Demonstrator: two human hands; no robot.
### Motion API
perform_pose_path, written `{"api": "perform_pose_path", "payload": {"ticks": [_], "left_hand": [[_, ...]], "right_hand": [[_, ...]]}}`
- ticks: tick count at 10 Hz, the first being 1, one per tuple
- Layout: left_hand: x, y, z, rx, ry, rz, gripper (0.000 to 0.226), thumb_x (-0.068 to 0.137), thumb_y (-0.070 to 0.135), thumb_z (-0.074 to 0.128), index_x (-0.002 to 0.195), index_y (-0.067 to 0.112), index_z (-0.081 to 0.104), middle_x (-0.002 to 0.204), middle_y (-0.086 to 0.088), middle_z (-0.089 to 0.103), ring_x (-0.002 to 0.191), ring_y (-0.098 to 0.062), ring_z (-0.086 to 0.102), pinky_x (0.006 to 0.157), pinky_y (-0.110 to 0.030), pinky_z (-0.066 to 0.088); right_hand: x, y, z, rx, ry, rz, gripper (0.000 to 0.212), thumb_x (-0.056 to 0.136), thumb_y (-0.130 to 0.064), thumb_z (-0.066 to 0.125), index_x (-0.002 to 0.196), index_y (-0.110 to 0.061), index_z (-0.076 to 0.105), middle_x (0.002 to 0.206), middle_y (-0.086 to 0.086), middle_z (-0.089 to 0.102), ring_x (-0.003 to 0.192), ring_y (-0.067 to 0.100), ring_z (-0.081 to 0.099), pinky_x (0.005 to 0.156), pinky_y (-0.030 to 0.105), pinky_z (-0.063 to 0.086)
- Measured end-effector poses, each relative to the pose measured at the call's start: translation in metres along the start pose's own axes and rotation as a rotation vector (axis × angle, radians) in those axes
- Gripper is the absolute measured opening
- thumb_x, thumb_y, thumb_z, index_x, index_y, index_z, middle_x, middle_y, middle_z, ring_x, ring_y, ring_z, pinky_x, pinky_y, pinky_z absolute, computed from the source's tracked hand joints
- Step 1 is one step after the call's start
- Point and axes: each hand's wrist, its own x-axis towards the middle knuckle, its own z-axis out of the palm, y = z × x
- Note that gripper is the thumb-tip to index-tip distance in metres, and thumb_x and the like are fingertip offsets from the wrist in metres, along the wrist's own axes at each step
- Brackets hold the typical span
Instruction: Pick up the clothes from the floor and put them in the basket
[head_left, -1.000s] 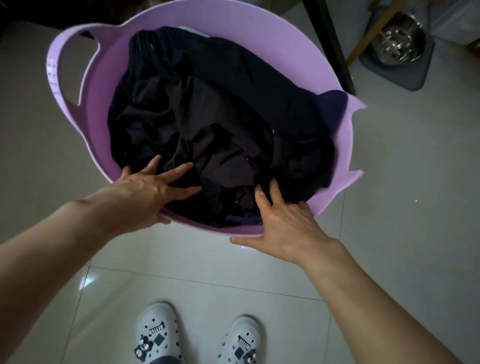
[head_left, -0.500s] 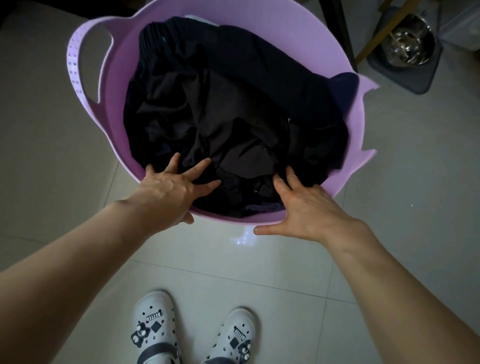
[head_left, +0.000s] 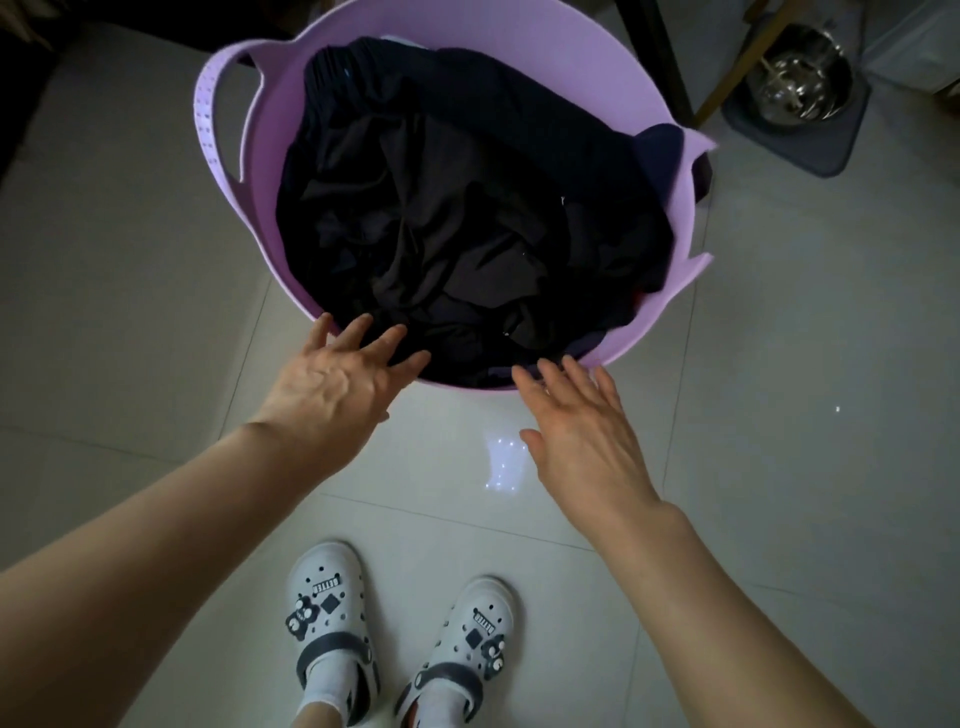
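Note:
A lilac plastic basket (head_left: 260, 171) with loop handles stands on the tiled floor ahead of me. It is filled with dark clothes (head_left: 457, 218), black and navy, piled up to the rim; a navy piece hangs over the right handle. My left hand (head_left: 337, 384) hovers at the basket's near rim, fingers spread, fingertips over the edge of the clothes. My right hand (head_left: 576, 421) is open just in front of the near rim, fingers apart, holding nothing.
My two feet in white clogs (head_left: 332, 613) stand on the pale tiles below the basket. A steel bowl (head_left: 802, 78) on a grey mat sits at the back right, beside a dark table leg (head_left: 654, 57) and a slanted wooden leg.
Both hands have drawn back from the clothes toward me; they pressed on the pile and the rim before, now they are lifted off near the rim. The view has pulled back slightly.

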Motion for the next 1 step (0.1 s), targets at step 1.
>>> {"api": "perform_pose_path", "payload": {"ticks": [1], "left_hand": [[-0.0299, 0.0095, -0.0099, -0.005, -0.023, 0.005, 0.069, 0.097, 0.037, 0.044, 0.150, 0.032, 0.001, 0.160, -0.004, 0.004, 0.146, -0.030, 0.005, 0.116, -0.054, 0.010]], "right_hand": [[-0.0256, -0.0053, -0.0146, 0.006, 0.023, -0.015, 0.069, 0.082, -0.023, 0.073, 0.143, -0.017, 0.042, 0.145, 0.015, 0.045, 0.137, 0.036, 0.036, 0.113, 0.054, 0.023]]}}
